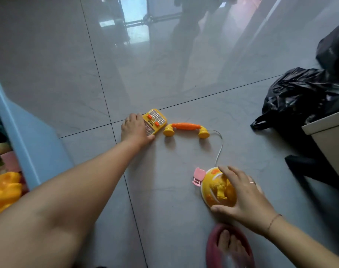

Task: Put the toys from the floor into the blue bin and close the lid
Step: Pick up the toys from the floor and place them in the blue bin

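Grey tiled floor (164, 64) carries three yellow toys; left hand (134, 130) grips the near end of the mobile (156, 120), thumb at its lower edge; right hand (246, 196) clasps the domed base (217, 188), fingers spread over the top, thumb on the near rim; handset (186, 129) lies just beside the mobile, joined to the base by a cord (220, 146); bin (29, 142) stands at far left, open, with toys inside; black bag (304, 93) lies at right; red slipper (213, 248) sits near the right wrist.
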